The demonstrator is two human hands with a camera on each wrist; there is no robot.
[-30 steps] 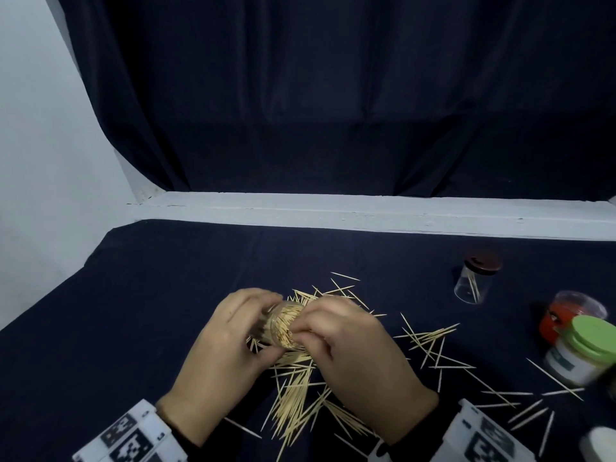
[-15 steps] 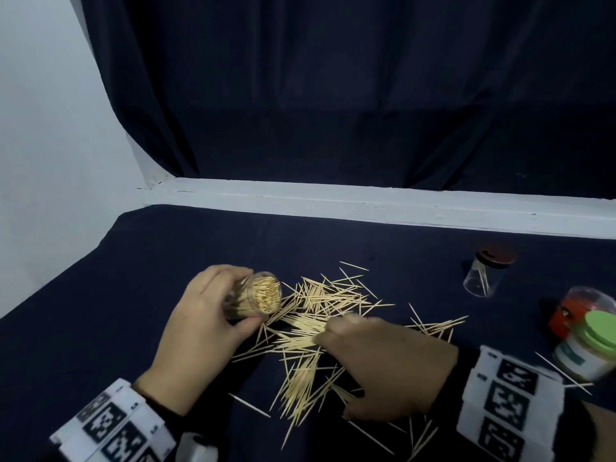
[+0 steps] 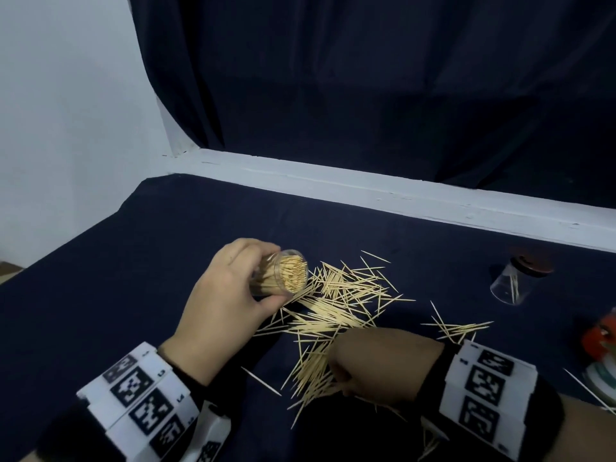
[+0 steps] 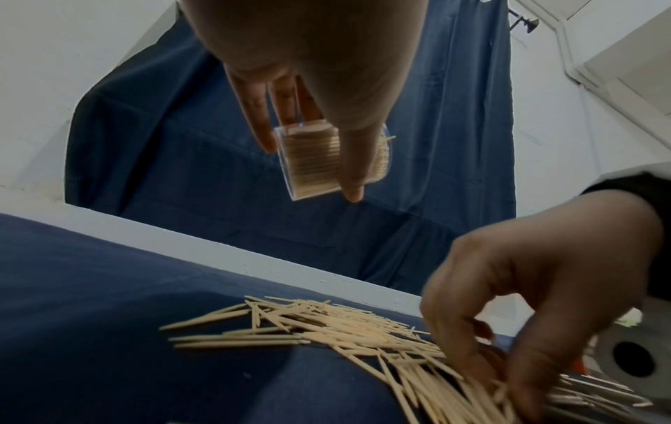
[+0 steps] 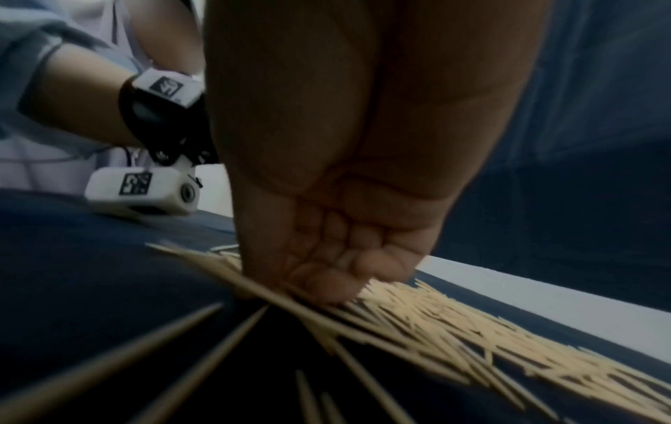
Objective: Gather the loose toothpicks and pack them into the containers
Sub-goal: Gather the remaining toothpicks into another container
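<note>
At the middle of the dark blue cloth (image 3: pixel 166 261), thin wooden toothpicks (image 3: pixel 336 311) lie loose.
Your right hand (image 3: pixel 376 361) curls on them; the full clear plastic jar (image 3: pixel 283 275), gripped by your left hand (image 3: pixel 226 295), waits at ten o'clock, mouth tipped toward the pile.

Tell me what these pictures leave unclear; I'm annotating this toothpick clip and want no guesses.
- Right hand, head view: its back hides the fingertips; the right wrist view is blurred, so toothpicks in its grip can't be counted.
- Clear container in the left hand: fingers cover its wall; fill depth unclear.
- Red-capped jar, head view: contents too small to count.
- Containers at the right edge: cut off by the frame.
</note>
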